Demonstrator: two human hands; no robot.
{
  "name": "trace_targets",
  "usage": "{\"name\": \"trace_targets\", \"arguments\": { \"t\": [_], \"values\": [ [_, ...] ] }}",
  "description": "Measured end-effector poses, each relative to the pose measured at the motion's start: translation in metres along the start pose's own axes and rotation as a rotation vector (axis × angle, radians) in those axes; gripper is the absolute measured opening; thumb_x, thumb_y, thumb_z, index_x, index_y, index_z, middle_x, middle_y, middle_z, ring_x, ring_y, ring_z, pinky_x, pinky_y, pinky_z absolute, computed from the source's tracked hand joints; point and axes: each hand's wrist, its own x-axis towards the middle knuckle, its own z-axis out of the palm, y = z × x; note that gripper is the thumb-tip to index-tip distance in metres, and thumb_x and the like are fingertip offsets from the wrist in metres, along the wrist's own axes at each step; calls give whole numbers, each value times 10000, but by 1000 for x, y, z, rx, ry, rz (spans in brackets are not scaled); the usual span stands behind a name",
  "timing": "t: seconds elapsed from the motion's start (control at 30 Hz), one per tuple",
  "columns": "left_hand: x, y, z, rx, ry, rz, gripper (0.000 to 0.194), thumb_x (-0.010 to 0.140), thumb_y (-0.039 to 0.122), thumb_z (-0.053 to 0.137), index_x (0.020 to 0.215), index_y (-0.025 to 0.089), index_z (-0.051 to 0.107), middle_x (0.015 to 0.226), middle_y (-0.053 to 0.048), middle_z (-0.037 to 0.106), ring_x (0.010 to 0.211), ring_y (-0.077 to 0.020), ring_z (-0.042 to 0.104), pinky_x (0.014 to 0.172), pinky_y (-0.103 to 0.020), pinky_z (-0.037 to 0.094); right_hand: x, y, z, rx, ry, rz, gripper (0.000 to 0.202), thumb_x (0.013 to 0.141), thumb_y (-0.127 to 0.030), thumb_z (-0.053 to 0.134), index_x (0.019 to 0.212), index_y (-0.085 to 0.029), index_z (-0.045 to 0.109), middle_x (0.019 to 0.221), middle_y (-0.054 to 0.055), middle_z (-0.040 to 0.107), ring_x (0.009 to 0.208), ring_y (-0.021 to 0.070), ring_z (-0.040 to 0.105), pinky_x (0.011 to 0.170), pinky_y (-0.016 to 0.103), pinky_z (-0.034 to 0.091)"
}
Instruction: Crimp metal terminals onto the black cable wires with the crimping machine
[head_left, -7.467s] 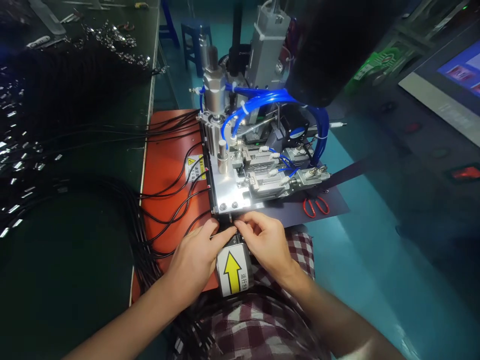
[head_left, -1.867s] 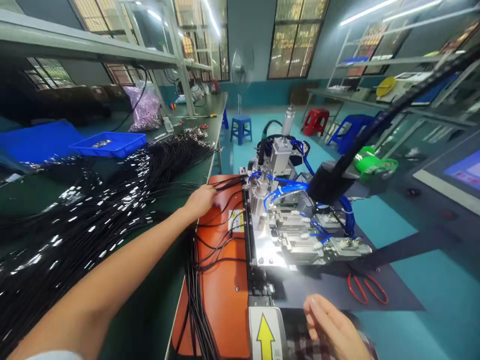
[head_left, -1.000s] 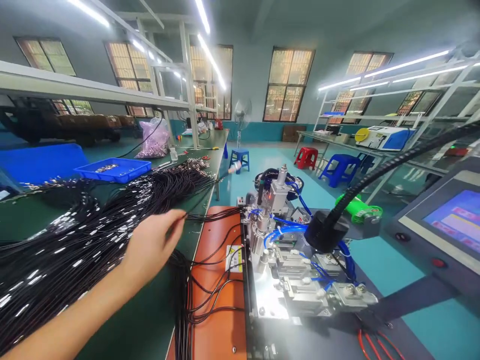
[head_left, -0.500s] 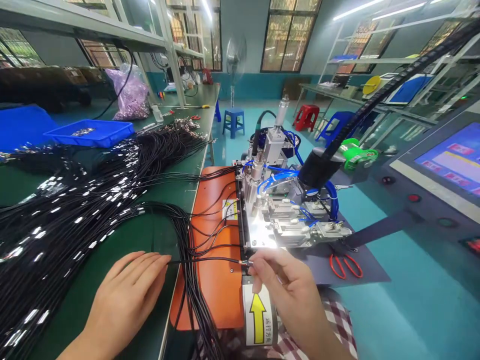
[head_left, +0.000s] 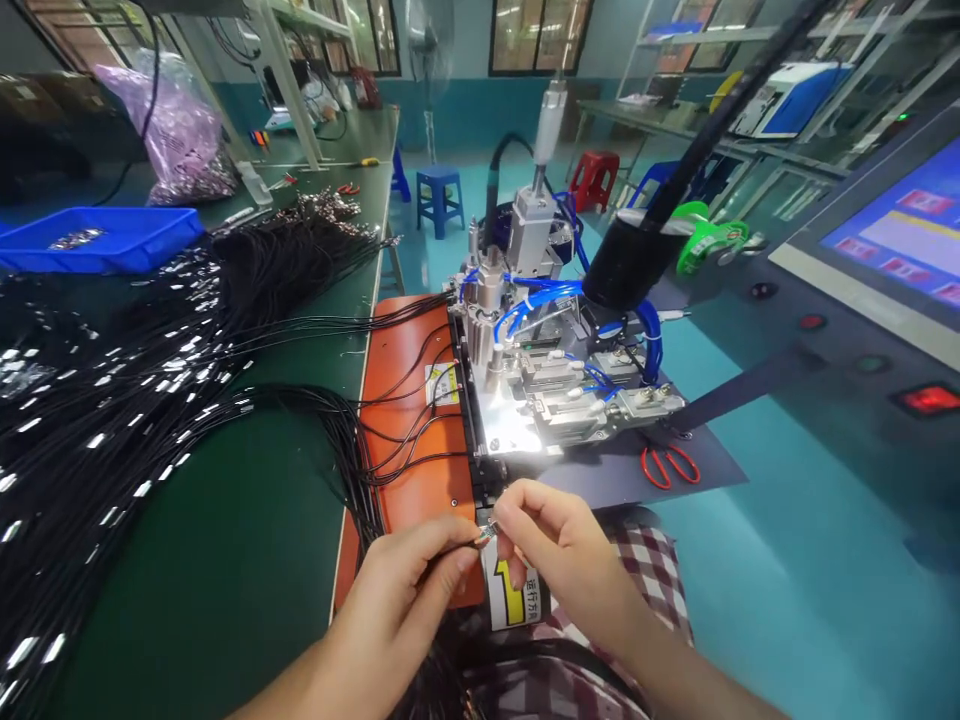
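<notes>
Low in the centre, my left hand (head_left: 412,580) pinches a black cable close to its stripped end, where thin coloured wires show. Fingertips of my right hand (head_left: 555,535) close on the small metal connector (head_left: 491,527) at that end. Both hands nearly touch, just above a label with a yellow arrow (head_left: 512,590). Behind them is an orange plate (head_left: 420,480) with several black cables lying across it into the metal machine (head_left: 525,400). A thick bundle of black cables (head_left: 337,430) hangs over the table edge left of the plate.
Many black cables (head_left: 150,370) cover the green table (head_left: 225,530), with a blue tray (head_left: 105,240) behind them. Red-handled scissors (head_left: 670,467) lie on the machine's grey base. A control panel with a screen (head_left: 900,230) stands at the right; stools (head_left: 440,200) are farther back.
My left hand has moved right, from the table edge to the cable's end beside my right hand. The view has shifted, so the machine and table appear higher and farther left.
</notes>
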Motion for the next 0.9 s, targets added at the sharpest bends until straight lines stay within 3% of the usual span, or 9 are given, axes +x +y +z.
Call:
{"name": "trace_targets", "arguments": {
  "t": [0.33,0.47,0.67,0.9],
  "values": [
    [0,-16,5,-235,-18,-182,226,899,362,483,809,180,581,710,-6,555,658,-125,487,605,-230,398,8,13,1,15,-58,103,316,831,-347,549,575,-182,466,515,-59,504,400,56,425,422,191,338],
    [-1,-21,5,-208,-25,-179,238,911,346,470,795,178,592,690,1,540,664,-123,496,618,-231,397,8,15,-2,28,-58,110,314,835,-329,548,577,-181,450,526,-60,506,403,52,428,424,187,337],
    [4,-21,9,-99,19,-145,181,920,294,474,982,230,631,694,29,568,654,-100,530,616,-193,427,3,15,-10,13,-14,148,314,859,-330,534,596,-172,464,519,-66,478,398,44,403,418,182,315],
    [17,-21,14,34,10,-70,200,918,222,482,1044,283,625,894,23,601,831,-113,574,734,-211,444,-5,19,-18,-27,36,114,307,909,-354,477,651,-187,477,473,-76,420,432,64,369,435,192,303]
  ]
}}
